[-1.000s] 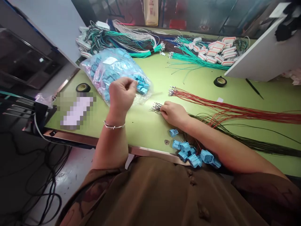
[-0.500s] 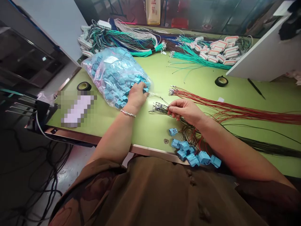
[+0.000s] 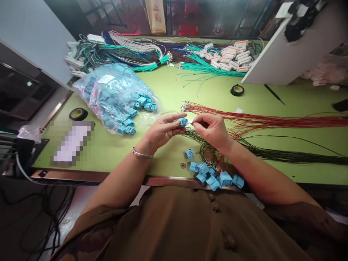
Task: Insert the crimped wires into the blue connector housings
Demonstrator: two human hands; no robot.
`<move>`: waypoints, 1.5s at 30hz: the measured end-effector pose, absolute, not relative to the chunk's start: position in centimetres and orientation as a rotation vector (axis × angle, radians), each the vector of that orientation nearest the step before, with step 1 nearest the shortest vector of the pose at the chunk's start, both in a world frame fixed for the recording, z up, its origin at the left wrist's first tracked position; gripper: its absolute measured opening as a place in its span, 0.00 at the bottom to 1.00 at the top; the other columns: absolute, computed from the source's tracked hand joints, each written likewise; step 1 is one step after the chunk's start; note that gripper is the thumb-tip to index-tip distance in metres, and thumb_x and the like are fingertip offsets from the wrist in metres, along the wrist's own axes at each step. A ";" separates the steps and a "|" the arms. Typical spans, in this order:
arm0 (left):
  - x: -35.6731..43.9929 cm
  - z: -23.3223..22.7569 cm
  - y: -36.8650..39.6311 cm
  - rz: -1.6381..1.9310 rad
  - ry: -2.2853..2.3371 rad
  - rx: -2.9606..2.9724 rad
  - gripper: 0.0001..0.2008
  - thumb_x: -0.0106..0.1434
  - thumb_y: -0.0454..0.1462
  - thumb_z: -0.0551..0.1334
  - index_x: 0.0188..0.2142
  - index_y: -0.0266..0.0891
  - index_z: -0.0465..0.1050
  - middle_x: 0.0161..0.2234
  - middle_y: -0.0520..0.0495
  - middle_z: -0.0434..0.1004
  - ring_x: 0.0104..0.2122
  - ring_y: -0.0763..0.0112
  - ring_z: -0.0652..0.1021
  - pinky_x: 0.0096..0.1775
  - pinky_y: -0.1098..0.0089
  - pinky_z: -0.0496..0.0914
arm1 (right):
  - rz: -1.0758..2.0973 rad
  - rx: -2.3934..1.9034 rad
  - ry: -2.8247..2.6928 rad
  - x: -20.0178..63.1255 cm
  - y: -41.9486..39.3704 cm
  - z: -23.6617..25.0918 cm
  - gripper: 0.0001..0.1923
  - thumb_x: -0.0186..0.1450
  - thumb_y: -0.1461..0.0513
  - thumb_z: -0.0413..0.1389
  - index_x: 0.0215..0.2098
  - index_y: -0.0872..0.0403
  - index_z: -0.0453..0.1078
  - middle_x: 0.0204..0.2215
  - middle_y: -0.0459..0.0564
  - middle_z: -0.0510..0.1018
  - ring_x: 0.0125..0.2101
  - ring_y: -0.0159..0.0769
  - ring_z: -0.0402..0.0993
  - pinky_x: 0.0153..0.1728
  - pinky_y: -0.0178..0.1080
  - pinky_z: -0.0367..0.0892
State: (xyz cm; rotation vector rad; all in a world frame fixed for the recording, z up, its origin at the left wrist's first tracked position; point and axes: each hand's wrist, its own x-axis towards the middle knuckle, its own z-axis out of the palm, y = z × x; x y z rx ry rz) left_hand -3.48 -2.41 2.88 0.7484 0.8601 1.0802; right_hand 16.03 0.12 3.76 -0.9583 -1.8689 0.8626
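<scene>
Between the thumb and fingers of my left hand [image 3: 165, 128] is a blue connector housing [image 3: 183, 121], its face of small holes turned to the right. My right hand [image 3: 210, 130] pinches a thin black wire [image 3: 191, 123], its tip close to that face; whether it has entered a hole I cannot tell. Under both hands runs a bundle of black wires [image 3: 282, 154]. Several blue connector housings [image 3: 213, 183] with wires attached lie in a pile at the table's front edge. A clear bag [image 3: 108, 94] full of blue housings lies open to the left.
Red wires [image 3: 272, 117] stretch across the right side. Green wire bundles [image 3: 217, 70] and white labelled pieces [image 3: 231, 54] lie at the back. Tape rolls [image 3: 78, 114] [image 3: 237, 90] sit on both sides; a black pen-like tool [image 3: 274, 94] lies far right, beside a white panel [image 3: 272, 50].
My left hand has left the bag and moved right with a blue housing. My right hand has lifted a black wire towards it. The camera view has shifted slightly.
</scene>
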 end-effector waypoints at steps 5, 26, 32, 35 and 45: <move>-3.2 1.8 -2.1 1.042 0.796 0.694 0.16 0.58 0.33 0.69 0.47 0.37 0.79 0.40 0.43 0.83 0.35 0.71 0.82 0.41 0.72 0.77 | 0.556 -0.944 -2.027 16.3 0.1 3.3 0.08 0.60 0.66 0.53 0.24 0.55 0.71 0.19 0.44 0.70 0.21 0.27 0.61 0.26 0.34 0.58; -2.7 1.8 -2.1 1.072 0.859 0.705 0.19 0.49 0.38 0.76 0.40 0.34 0.80 0.32 0.47 0.81 0.26 0.77 0.79 0.30 0.78 0.74 | -0.359 -0.828 -2.396 16.8 -0.1 2.2 0.12 0.68 0.65 0.48 0.31 0.54 0.73 0.25 0.49 0.73 0.29 0.35 0.63 0.31 0.39 0.53; -2.7 1.6 -1.8 1.029 0.856 0.659 0.20 0.48 0.42 0.76 0.37 0.32 0.79 0.29 0.46 0.80 0.24 0.77 0.78 0.27 0.79 0.72 | -0.412 -0.793 -2.387 17.1 0.0 2.3 0.14 0.69 0.65 0.48 0.30 0.53 0.72 0.26 0.49 0.74 0.30 0.35 0.63 0.31 0.40 0.54; -2.6 1.5 -1.9 1.026 0.848 0.685 0.20 0.48 0.41 0.76 0.37 0.32 0.79 0.29 0.46 0.80 0.24 0.78 0.78 0.27 0.79 0.73 | -0.371 -0.822 -2.428 16.9 -0.3 2.5 0.15 0.70 0.65 0.47 0.27 0.53 0.71 0.24 0.49 0.73 0.29 0.35 0.63 0.30 0.40 0.53; -3.0 1.0 -1.8 1.061 0.825 0.710 0.18 0.49 0.36 0.75 0.41 0.37 0.81 0.39 0.45 0.83 0.36 0.72 0.81 0.41 0.73 0.77 | 0.323 -0.897 -2.182 16.6 -0.1 1.9 0.05 0.64 0.65 0.53 0.33 0.54 0.70 0.27 0.47 0.77 0.27 0.31 0.69 0.31 0.35 0.63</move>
